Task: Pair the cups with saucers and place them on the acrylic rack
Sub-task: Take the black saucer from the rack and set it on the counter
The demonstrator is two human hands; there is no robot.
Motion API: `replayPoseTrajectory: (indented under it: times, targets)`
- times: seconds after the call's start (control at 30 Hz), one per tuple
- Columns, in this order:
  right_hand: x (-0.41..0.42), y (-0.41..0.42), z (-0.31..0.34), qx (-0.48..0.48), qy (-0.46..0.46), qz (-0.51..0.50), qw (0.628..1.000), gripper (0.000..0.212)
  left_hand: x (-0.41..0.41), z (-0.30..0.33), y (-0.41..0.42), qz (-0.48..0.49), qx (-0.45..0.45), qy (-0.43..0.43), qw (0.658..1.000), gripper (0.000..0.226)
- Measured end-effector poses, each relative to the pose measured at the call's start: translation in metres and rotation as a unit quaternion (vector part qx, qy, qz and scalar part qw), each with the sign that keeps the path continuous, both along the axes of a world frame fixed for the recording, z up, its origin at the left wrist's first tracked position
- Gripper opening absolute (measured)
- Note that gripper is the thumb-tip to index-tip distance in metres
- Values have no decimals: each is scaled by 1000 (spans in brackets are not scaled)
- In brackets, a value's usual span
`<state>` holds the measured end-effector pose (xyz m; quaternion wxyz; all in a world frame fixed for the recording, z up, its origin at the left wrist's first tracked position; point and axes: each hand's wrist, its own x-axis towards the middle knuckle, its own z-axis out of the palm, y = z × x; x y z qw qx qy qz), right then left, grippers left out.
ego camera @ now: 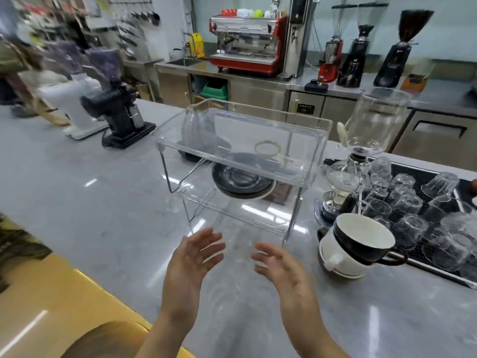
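A clear two-tier acrylic rack (304,177) stands on the grey counter in front of me. Seen through it is a stack of saucers (241,180), black ones on top of a white one; whether they rest on the lower shelf or behind the rack I cannot tell. To the right, a black cup with a white inside (361,239) sits nested in a white cup (343,262). My left hand (192,257) and my right hand (277,262) hover just in front of the rack, palms facing each other, fingers apart, holding nothing.
A glass siphon brewer (366,140) stands right of the rack. A black mat (418,259) holds several upturned glasses (410,205) at far right. A dark coffee grinder (121,120) and a glass carafe (198,125) stand behind and to the left. A yellow edge runs lower left.
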<state>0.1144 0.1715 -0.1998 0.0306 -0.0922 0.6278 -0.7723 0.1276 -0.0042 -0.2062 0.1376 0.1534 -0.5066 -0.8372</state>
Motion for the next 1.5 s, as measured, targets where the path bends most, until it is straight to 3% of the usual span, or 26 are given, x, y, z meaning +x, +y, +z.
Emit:
replayPoseTrajectory:
  times: [0.17, 0.5, 0.73, 0.9, 0.97, 1.23, 1.4, 1.5]
  targets:
    - [-17, -31, 9, -110, -116, 1, 987, 55, -8, 2, -33, -23, 67, -10, 997, 58]
    - [-59, -90, 26, 8, -4, -154, 988, 33, -66, 18, -62, -38, 23, 17, 999, 44]
    - [-100, -92, 35, 50, -8, -237, 970, 39, -114, 35, -65, -25, -3, 5, 1000, 30]
    - [-126, -89, 30, 80, -38, -272, 958, 30, -139, 38, -67, -52, -36, -25, 998, 32]
    - [-134, -89, 29, 76, -38, -296, 952, 21, -147, 39, -68, -60, -51, -33, 996, 33]
    - [-165, -88, 23, 46, -94, -302, 947, 44, -180, 41, -71, -105, -25, -33, 994, 43]
    - [-180, -87, 18, 6, -128, -315, 940, 35, -198, 41, -72, -129, -34, -41, 990, 24]
    - [-183, -87, 15, -23, -144, -297, 944, 35, -205, 43, -71, -143, -44, -24, 988, 32]
